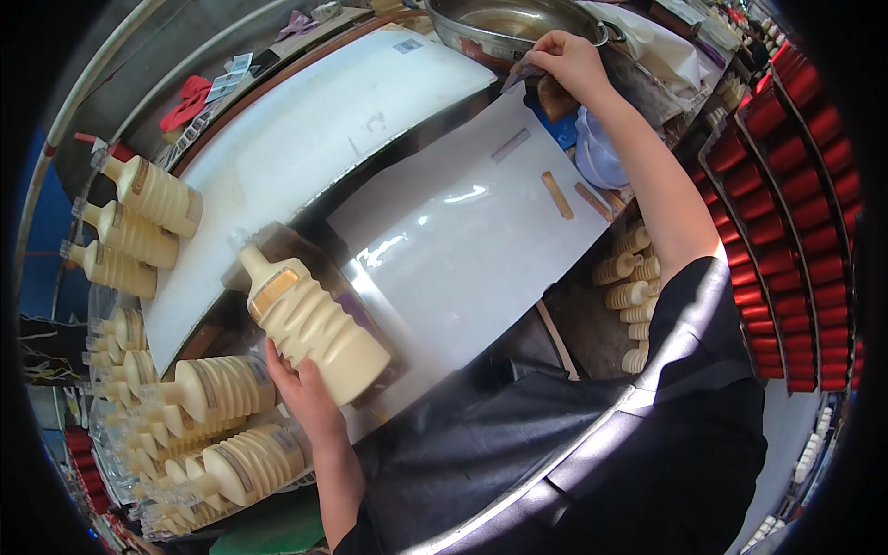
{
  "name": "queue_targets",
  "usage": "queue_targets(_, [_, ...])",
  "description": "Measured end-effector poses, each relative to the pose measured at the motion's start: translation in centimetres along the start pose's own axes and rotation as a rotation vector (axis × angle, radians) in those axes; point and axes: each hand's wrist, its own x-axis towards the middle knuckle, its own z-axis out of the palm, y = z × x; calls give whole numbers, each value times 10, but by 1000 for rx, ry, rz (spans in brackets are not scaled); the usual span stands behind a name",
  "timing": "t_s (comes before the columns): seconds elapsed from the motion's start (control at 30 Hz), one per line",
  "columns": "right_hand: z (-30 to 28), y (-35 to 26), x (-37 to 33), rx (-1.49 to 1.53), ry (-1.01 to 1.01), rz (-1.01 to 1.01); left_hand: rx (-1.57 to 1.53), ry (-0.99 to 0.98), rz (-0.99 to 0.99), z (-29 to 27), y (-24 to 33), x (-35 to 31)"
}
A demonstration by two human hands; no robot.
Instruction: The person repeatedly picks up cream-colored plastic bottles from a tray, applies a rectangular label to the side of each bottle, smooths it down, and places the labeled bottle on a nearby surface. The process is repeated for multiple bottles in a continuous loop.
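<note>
A cream ribbed bottle (319, 324) with a gold label near its shoulder lies tilted at the near left of the worktable. My left hand (310, 393) is closed against its lower side, thumb and fingers on the ribs. Stretched to the far right, my right hand (572, 67) pinches a thin, see-through purplish strip (521, 78) by its edge. Beneath that hand are a brown block (556, 98) and a light-blue tub (599, 150). Two narrow tan strips, one a gold-brown strip (557, 195), lie on the white sheet (462, 240).
Three cream bottles (148, 222) stand at the left edge, with several more bottles (227, 388) below them. A wide metal basin (509, 28) sits at the back. Stacked red shiny items (777, 231) fill the right side. More cream bottles (632, 277) are beneath the table's right edge.
</note>
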Motion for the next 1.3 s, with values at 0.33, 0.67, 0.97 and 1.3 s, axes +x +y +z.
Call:
queue_targets(0.33, [-24, -1, 89, 200, -34, 38, 3, 13, -28, -1, 0, -2])
queue_targets(0.67, [15, 91, 158, -796, -419, 165, 51, 23, 33, -5, -8, -3])
queue_targets(0.97, [-33, 7, 152, -796, -9, -220, -7, 15, -2, -6, -9, -3])
queue_targets(1.3, [23, -206, -79, 165, -803, -268, -67, 36, 82, -10, -9, -6])
